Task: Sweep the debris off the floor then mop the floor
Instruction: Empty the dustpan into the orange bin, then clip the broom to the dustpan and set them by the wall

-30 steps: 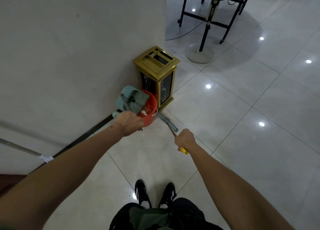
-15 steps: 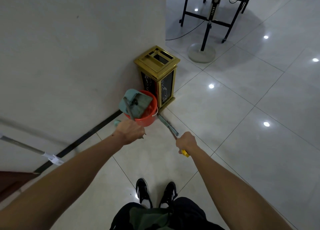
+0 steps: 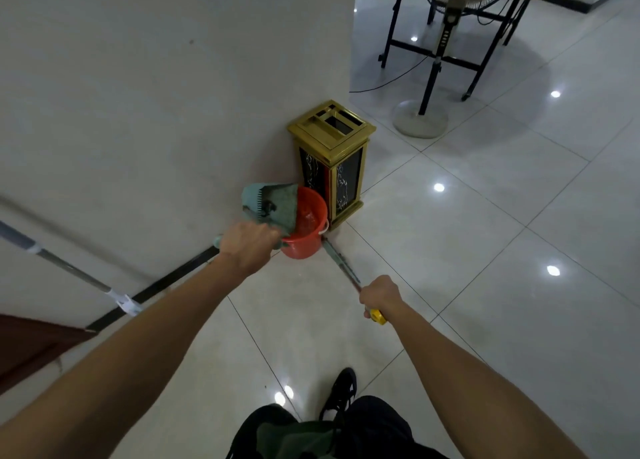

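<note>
The left hand (image 3: 250, 247) is curled round the handle of a teal dustpan (image 3: 273, 204), which is tipped up over the rim of an orange bucket (image 3: 308, 228) at about 12 o'clock from the person's feet. The bucket stands on the tiled floor (image 3: 450, 285), against the wall (image 3: 156, 95) and just beside a gold-framed bin (image 3: 334, 161) that sits at the wall's corner. The right hand (image 3: 379, 296) grips a broom handle (image 3: 341, 264) near its yellow end (image 3: 378, 316); the handle runs toward 11 o'clock, down to the floor at the foot of the bucket. The broom head itself cannot be made out. At 9 o'clock a mop handle (image 3: 65, 268) leans along the wall, well apart from both hands. At 1 o'clock, farther off, a fan's round base (image 3: 419, 119) rests on the floor beside a black-legged stand (image 3: 391, 36). One black shoe (image 3: 341, 394) shows at 6 o'clock.
</note>
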`<state>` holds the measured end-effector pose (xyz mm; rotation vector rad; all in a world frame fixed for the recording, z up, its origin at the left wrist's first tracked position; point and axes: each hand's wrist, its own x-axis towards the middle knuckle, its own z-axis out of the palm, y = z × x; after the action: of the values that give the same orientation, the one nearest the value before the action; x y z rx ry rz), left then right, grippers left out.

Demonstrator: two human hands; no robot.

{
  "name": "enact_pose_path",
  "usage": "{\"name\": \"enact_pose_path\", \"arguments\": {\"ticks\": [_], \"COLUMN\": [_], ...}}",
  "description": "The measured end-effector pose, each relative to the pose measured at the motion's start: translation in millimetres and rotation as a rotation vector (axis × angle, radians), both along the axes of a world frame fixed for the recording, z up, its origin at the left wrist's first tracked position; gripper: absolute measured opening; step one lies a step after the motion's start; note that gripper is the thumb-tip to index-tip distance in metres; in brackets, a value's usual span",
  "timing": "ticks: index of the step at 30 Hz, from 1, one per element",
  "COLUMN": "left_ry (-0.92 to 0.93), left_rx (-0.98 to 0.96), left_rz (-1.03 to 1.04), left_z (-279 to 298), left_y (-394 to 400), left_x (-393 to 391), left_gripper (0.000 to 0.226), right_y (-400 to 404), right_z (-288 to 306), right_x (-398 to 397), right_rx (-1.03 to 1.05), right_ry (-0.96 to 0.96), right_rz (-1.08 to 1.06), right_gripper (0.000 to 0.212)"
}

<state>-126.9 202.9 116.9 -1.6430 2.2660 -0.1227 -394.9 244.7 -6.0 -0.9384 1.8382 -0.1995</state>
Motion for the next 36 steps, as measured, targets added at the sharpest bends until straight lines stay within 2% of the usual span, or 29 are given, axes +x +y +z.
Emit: {"name": "enact_pose_path", "arguments": {"ticks": [4,8,13,17,25,31,36], "left_ry": [0.067,0.208,0.464,0.606,0.687,0.733,0.751], "left_rx": [-0.073,-0.196,-0.297,-0.353,-0.268,-0.166,-0.099], "left_rz": [0.109,0.309,0.618,0.830,1.120,1.220,1.240], "left_z": [6,8,-3,-30,-98,-143,-174], "left_y": [32,77,169,253,364,397,401], "left_x": [25,61,111,131,144,127,108], "left_gripper": [0.025,0.017,0.015,0.022,0.014,0.012,0.009], "right_y": [16,37,79,126,199,224,237], "right_z": [2,3,9,14,25,25,27], "right_x": [14,36,68,90,121,146,162], "right_rx": [-0.016,-0.008,0.002,-0.026,-0.042,-0.021,-0.001], "right_ry": [0.043,0.042,0.036,0.067,0.042,0.039,0.016], "right_rz": [0.099,0.124,0.129,0.234,0.353,0.497,0.535], "right_gripper": [0.022,0.022,0.019,0.016,0.010,0.021,0.015]}}
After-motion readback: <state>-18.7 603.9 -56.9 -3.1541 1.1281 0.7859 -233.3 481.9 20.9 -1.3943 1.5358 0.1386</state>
